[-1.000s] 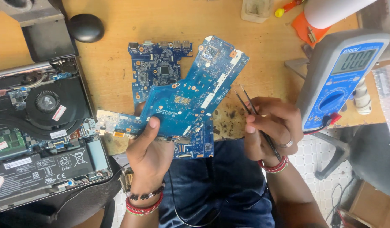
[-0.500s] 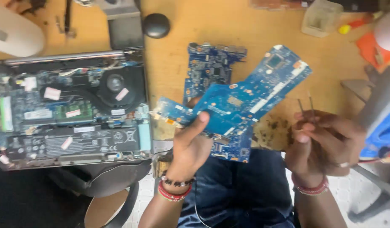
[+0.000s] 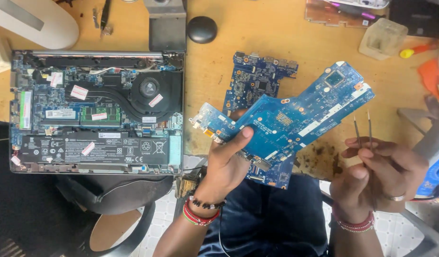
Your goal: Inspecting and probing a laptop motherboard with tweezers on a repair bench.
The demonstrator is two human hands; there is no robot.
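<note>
my left hand (image 3: pixel 226 164) grips the blue circuit board (image 3: pixel 295 123) by its lower edge, thumb on top, held tilted above the bench. right hand (image 3: pixel 379 178) is closed round two probes (image 3: pixel 363 129), tips up, just right of the board & not touching it yet. opened laptop (image 3: pixel 96 112) sits left of my left hand, 2nd board (image 3: pixel 257 78) lies beyond. probing's not begun, afaict.

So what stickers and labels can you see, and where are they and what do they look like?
Small white stickers with red marks: scattered over the opened laptop at left, slanted rectangles.
Black battery label: along the laptop's lower part, a long strip with white print and symbols.
White label: above the battery, a small rectangle.
No screens or packages show.
</note>
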